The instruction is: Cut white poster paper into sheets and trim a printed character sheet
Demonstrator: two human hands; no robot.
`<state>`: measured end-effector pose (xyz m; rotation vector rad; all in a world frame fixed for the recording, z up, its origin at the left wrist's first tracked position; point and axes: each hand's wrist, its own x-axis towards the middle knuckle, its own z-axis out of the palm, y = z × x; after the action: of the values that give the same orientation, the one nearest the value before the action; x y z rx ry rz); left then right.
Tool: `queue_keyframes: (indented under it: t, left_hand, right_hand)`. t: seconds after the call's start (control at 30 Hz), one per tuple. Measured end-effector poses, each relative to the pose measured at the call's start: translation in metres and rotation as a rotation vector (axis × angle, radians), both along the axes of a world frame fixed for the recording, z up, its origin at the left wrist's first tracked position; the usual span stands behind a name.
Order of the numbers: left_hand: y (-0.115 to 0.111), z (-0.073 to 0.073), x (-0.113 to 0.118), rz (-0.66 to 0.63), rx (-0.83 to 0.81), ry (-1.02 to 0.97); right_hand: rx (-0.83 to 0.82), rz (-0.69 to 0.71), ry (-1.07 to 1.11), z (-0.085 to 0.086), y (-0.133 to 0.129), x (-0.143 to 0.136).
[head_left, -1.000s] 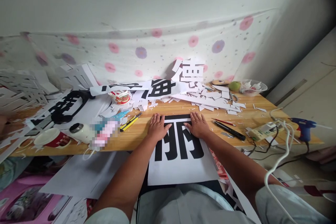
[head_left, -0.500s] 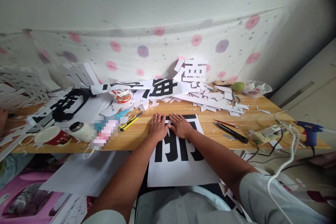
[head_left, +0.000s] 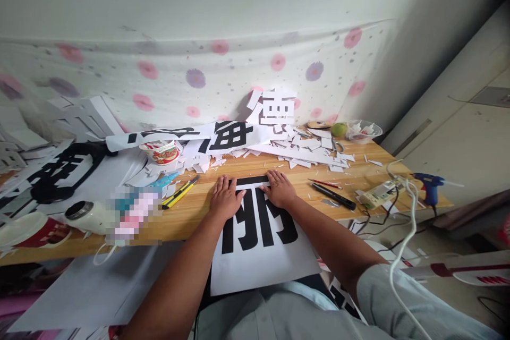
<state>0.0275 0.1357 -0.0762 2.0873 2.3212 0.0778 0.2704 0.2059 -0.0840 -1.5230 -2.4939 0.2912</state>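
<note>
A white paper sheet (head_left: 263, 268) printed with a large black character lies partly on the wooden table and hangs over its front edge toward my body. My left hand (head_left: 227, 197) rests flat on the sheet's upper left corner, fingers spread. On the upper right corner my right hand (head_left: 280, 189) presses flat, its fingers stretched out too. Between the two hands the top of the black character shows. Left of my left hand is a yellow utility knife (head_left: 180, 193). A black pen-like tool (head_left: 333, 196) and a thin red pencil (head_left: 325, 184) lie right of my right hand.
White offcuts (head_left: 306, 151) litter the table's back, below a standing white cut-out character (head_left: 274, 106). At left stand a paper bowl (head_left: 161, 153), an open white bottle (head_left: 85, 217) and a red-and-white cup (head_left: 35, 229). A power strip (head_left: 378, 194) and blue glue gun (head_left: 431, 188) sit at right.
My hands have moved apart, the left to the sheet's left corner and the right to its right corner, uncovering the character's top. The view has turned rightward.
</note>
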Motion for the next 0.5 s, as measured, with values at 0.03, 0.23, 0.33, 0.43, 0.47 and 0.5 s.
queue_keyframes:
  t: [0.03, 0.23, 0.33, 0.43, 0.47, 0.5]
  left_hand:
    - [0.0003, 0.0007, 0.0009, 0.008, -0.005, -0.010]
    - [0.0012, 0.0021, 0.0028, 0.052, -0.004, -0.026]
    - [0.0023, 0.0020, 0.0025, 0.072, 0.001, -0.027]
    - [0.0035, 0.0018, 0.0023, 0.071, 0.014, -0.020]
    - [0.0037, 0.0019, 0.0017, 0.070, 0.020, -0.018]
    - [0.0035, 0.0022, 0.0004, 0.070, 0.024, -0.017]
  right_hand:
    - [-0.010, -0.015, -0.006, 0.0004, 0.0002, 0.0027]
    - [-0.045, -0.068, -0.027, -0.0016, 0.0008, 0.0073]
    - [-0.049, -0.098, -0.035, -0.0030, 0.0016, 0.0102]
    - [-0.044, -0.102, -0.046, -0.0028, 0.0019, 0.0121]
    - [-0.041, -0.102, -0.048, -0.0027, 0.0019, 0.0122]
    - [-0.039, -0.101, -0.049, -0.0029, 0.0018, 0.0122]
